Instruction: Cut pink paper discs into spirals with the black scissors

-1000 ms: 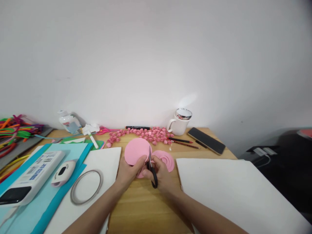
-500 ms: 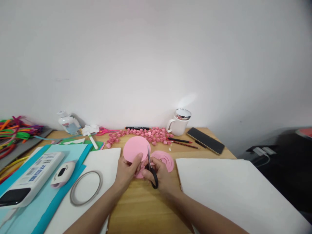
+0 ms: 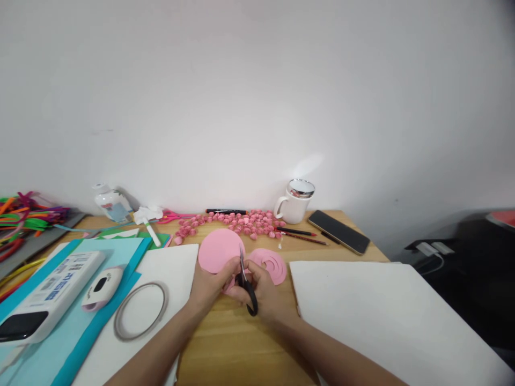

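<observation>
My left hand (image 3: 210, 283) pinches the lower edge of a round pink paper disc (image 3: 220, 250), holding it up above the table. In my right hand (image 3: 263, 292) is a pair of black-handled scissors (image 3: 250, 296), blades pointing up at the disc's right edge. Whether the blades are biting into the paper I cannot tell. Just beyond my right hand lies a pink paper spiral (image 3: 277, 266), partly covered by the fingers. Many small rolled pink paper pieces (image 3: 257, 220) are spread behind the disc.
A white mug (image 3: 295, 203), a phone (image 3: 340, 231) and pencils (image 3: 298, 232) stand or lie at the back right. White boards (image 3: 362, 305) flank the work area. To the left are a tape ring (image 3: 140, 311), a white power bank (image 3: 52, 295) and a bottle (image 3: 112, 203).
The disc has shifted a little left and turned slightly in my left hand. The scissors have moved left with it, staying at its right edge.
</observation>
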The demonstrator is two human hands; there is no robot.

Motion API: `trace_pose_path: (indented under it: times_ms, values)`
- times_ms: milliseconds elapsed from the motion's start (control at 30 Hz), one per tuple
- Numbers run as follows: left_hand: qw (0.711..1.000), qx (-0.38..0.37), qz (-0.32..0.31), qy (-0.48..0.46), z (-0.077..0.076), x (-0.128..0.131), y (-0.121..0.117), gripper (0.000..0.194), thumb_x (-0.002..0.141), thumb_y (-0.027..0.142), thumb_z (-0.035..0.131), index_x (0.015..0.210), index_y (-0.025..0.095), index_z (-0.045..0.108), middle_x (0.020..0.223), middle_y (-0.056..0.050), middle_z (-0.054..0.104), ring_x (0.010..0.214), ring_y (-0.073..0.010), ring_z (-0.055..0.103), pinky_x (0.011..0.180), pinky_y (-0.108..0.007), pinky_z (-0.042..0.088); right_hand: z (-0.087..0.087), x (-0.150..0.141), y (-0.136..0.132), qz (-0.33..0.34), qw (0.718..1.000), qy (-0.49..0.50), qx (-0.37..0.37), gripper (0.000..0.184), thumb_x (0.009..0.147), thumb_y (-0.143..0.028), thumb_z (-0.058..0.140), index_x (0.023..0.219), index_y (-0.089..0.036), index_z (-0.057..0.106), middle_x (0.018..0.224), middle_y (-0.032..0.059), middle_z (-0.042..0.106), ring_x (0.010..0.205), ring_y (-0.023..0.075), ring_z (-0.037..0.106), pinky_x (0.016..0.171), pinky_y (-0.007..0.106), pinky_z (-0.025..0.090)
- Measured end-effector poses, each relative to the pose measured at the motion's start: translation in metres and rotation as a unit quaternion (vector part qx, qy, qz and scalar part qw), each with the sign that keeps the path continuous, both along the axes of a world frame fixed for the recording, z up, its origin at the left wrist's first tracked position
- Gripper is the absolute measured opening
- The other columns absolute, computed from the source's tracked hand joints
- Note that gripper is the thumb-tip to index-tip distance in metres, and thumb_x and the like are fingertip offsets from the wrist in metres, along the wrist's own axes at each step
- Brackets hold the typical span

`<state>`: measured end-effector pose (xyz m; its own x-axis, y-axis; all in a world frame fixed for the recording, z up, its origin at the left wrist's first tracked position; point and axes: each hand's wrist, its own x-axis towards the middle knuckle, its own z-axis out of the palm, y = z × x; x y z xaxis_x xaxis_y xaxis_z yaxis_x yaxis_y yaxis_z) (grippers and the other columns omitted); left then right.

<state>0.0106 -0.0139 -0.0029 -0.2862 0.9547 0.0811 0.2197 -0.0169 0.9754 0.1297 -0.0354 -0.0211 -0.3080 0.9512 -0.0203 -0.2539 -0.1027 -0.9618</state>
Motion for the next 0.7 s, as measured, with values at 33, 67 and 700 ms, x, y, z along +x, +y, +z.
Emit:
trace_pose_path:
  times_ms: [33, 67, 700]
  values:
    - [1.000, -0.007, -0.011, -0.001, 0.0000, 0.0001, -0.0002, 0.036, 0.053, 0.033, 0.070, 0.081, 0.012, 0.062, 0.080, -0.009, 0.070, 0.074, -0.0220, 0.065, 0.063, -0.029, 0.053, 0.0005, 0.0005, 0.0003, -0.002, 1.000, 0.010, 0.004, 0.034, 0.057, -0.032, 0.073, 0.076, -0.019, 0.047, 0.057, -0.0062, 0.052, 0.049, 0.0076, 0.043, 0.044, 0.018, 0.031]
    - [1.000, -0.014, -0.025, -0.005, -0.0001, 0.0002, -0.0004, 0.038, 0.054, 0.033, 0.070, 0.084, 0.012, 0.061, 0.085, -0.010, 0.069, 0.078, -0.0226, 0.065, 0.066, -0.030, 0.053, 0.0007, 0.0009, 0.0006, -0.006, 1.000, 0.020, 0.008, 0.035, 0.057, -0.033, 0.073, 0.077, -0.020, 0.047, 0.059, -0.0056, 0.053, 0.050, 0.0082, 0.045, 0.045, 0.018, 0.032]
    - [0.999, -0.016, -0.035, 0.006, -0.0020, -0.0005, 0.0010, 0.033, 0.053, 0.034, 0.069, 0.074, 0.011, 0.060, 0.088, -0.013, 0.068, 0.082, -0.0260, 0.063, 0.069, -0.033, 0.052, 0.0012, 0.0009, 0.0021, -0.022, 0.999, 0.029, 0.003, 0.034, 0.057, -0.030, 0.073, 0.077, -0.020, 0.047, 0.058, -0.0064, 0.053, 0.048, 0.0075, 0.044, 0.048, 0.019, 0.033]
